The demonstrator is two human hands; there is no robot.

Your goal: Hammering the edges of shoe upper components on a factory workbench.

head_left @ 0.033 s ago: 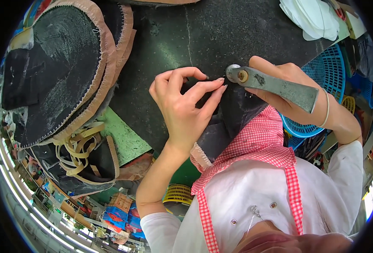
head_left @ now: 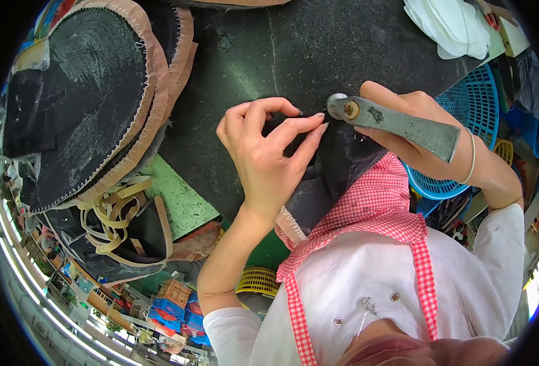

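Grey, pitted, flared metal hammer in right-hand fingers

No text, label, number or sign can be read. The hammer shows no legible marking; on the blue and red packages, well below and left of the hammer, any print is too small to make out.

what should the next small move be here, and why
Probably ease the left hand slightly away from the hammer-like metal tool: its rounded end sits right beside the left fingertips, and the right hand grips it, so a tap there might catch them.
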